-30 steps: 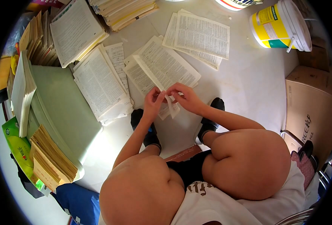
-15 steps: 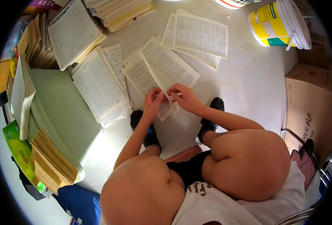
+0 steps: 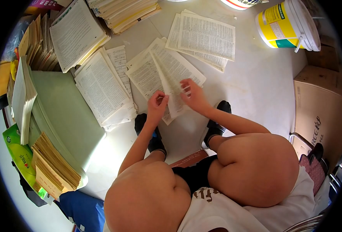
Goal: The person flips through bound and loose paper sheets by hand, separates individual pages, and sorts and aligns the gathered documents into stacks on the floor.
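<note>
A thin printed sheet [image 3: 164, 79] stands partly raised and slanted over other printed pages [image 3: 144, 75] on the floor between my feet. At its lower left edge, my left hand [image 3: 156, 105] is curled, thumb and fingertips pinched together at the paper. My right hand [image 3: 193, 96] is just right of the sheet, its fingers bent, slightly apart and a little blurred. Nothing shows between those fingers. A loose group of printed sheets [image 3: 207, 36] rests farther ahead.
Paper stacks [image 3: 76, 34] and a printed pile [image 3: 103, 87] lie on the left, beside a pale green surface [image 3: 62, 104]. A yellow and white bucket [image 3: 279, 27] is at upper right, with a cardboard box [image 3: 317, 112] below it. My shoes [image 3: 219, 120] flank the pages.
My right hand has moved off to the right, away from my left hand, and its fingers have opened. The raised sheet has spread and leans more to the right.
</note>
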The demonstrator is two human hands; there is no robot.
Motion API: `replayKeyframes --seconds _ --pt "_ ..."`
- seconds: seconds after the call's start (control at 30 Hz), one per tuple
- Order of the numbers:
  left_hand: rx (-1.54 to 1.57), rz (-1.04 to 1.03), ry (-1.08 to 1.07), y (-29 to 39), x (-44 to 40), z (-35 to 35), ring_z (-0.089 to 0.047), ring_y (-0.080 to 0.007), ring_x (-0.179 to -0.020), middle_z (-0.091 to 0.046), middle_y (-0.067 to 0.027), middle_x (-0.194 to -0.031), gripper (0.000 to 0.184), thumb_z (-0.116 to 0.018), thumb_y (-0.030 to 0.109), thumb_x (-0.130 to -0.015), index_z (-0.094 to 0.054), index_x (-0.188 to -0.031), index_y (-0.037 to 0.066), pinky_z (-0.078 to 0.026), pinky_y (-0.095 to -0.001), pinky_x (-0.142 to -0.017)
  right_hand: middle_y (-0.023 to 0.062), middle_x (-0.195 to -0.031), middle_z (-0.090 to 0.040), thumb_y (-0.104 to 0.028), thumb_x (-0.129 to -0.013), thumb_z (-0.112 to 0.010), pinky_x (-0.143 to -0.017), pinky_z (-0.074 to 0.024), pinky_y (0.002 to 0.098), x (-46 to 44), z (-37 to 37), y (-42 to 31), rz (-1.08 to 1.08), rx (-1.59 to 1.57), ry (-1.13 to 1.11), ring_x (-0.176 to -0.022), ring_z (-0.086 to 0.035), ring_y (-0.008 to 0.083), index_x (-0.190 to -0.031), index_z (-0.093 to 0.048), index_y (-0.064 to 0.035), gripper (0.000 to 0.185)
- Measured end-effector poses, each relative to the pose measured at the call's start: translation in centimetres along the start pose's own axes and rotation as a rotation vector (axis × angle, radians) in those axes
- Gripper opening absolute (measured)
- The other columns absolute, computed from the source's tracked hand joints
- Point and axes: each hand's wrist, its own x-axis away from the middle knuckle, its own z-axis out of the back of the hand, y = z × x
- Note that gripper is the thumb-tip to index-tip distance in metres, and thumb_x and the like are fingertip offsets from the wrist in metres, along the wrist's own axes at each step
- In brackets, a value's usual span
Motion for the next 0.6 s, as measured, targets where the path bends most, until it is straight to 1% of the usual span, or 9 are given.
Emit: replayKeyframes --seconds 0.07,0.13,0.17,0.23,0.27,0.33,0.43,0.53,0.6 --pt "-0.055 -0.064 0.036 -0.1 -0.1 0.6 -0.055 -0.0059 -0.079 -0.058 0.0018 -0.086 0.010 -0.065 0.007 -0.099 -0.058 -0.096 0.003 -0.046 -0.0226 -0.067 0.0149 -0.111 -0.067 -0.018 -0.089 -0.073 -0.088 -0.0546 0.0403 -1.1 1.2 2.0 -0.005 0.081 0.089 -0.098 -0.068 0.0283 -0.125 -0.058 -0.0042 0.041" --pt "0.030 -0.018 0.089 0.8 0.2 1.1 -0.052 -0.0060 -0.079 -0.056 0.0023 -0.085 0.010 -0.064 0.006 -0.099 -0.056 -0.094 0.003 -0.043 -0.0225 -0.070 0.0163 -0.115 -0.066 -0.015 -0.087 -0.074 -0.093 -0.0525 0.0414 -2.0 2.9 3.2 -0.267 -0.080 0.009 -0.104 -0.066 0.0307 -0.123 -0.058 -0.0024 0.041" --pt "0.000 0.010 0.091 1.5 0.5 1.3 -0.054 -0.0064 -0.083 -0.058 0.0016 -0.086 0.011 -0.064 0.009 -0.101 -0.057 -0.095 0.002 -0.046 -0.0233 -0.076 0.0163 -0.115 -0.066 -0.015 -0.087 -0.074 -0.093 -0.0525 0.0414 -2.5 3.7 4.0 -0.269 -0.082 0.013 -0.104 -0.066 0.0307 -0.123 -0.058 -0.0024 0.041" --pt "0.030 0.050 0.067 1.4 0.6 1.4 -0.057 -0.0080 -0.087 -0.062 -0.0003 -0.090 0.012 -0.063 0.012 -0.102 -0.058 -0.098 0.002 -0.047 -0.0241 -0.081 0.0199 -0.133 -0.057 -0.021 -0.085 -0.077 -0.102 -0.0487 0.0450 -3.8 5.4 5.7 -0.004 0.157 0.118 -0.119 -0.060 0.0368 -0.130 -0.056 -0.0041 0.052" --pt "0.062 0.090 0.051 1.2 0.5 1.3 -0.061 -0.0096 -0.092 -0.065 -0.0021 -0.095 0.013 -0.063 0.014 -0.103 -0.060 -0.101 0.001 -0.049 -0.0248 -0.085 0.0199 -0.133 -0.057 -0.021 -0.085 -0.077 -0.102 -0.0487 0.0450 -4.6 6.6 6.2 -0.007 0.160 0.125 -0.119 -0.060 0.0368 -0.130 -0.056 -0.0041 0.052" --pt "0.073 0.067 0.026 0.7 0.3 0.6 -0.063 -0.0117 -0.097 -0.067 -0.0043 -0.101 0.015 -0.063 0.016 -0.103 -0.061 -0.105 0.001 -0.050 -0.0261 -0.088 0.0222 -0.149 -0.043 -0.028 -0.084 -0.079 -0.110 -0.0440 0.0484 -6.4 9.4 5.7 0.151 0.645 0.256 -0.134 -0.048 0.0423 -0.141 -0.049 -0.0072 0.068" --pt "-0.033 0.027 -0.017 -0.1 0.1 0.0 -0.065 -0.0154 -0.106 -0.069 -0.0075 -0.112 0.020 -0.064 0.019 -0.103 -0.062 -0.111 0.001 -0.051 -0.0285 -0.093 0.0228 -0.154 -0.035 -0.034 -0.082 -0.082 -0.112 -0.0420 0.0550 -8.7 11.8 7.2 0.099 0.790 0.175 -0.141 -0.039 0.0455 -0.149 -0.043 -0.0139 0.081" --pt "-0.150 0.020 -0.041 -0.8 0.3 -0.4 -0.065 -0.0172 -0.109 -0.068 -0.0084 -0.116 0.023 -0.066 0.020 -0.102 -0.062 -0.115 0.001 -0.052 -0.0301 -0.095 0.0243 -0.154 -0.037 -0.034 -0.080 -0.082 -0.109 -0.0425 0.0579 -9.4 12.3 6.7 0.040 0.990 0.044 -0.139 -0.041 0.0441 -0.151 -0.042 -0.0150 0.084" --pt "-0.156 0.032 -0.040 -1.1 0.3 -0.3 -0.066 -0.0174 -0.109 -0.068 -0.0082 -0.116 0.024 -0.067 0.020 -0.102 -0.062 -0.116 0.001 -0.052 -0.0308 -0.096 0.0232 -0.149 -0.042 -0.031 -0.080 -0.082 -0.105 -0.0437 0.0577 -10.2 12.3 6.9 0.079 1.025 0.094 -0.135 -0.046 0.0423 -0.150 -0.044 -0.0147 0.081"
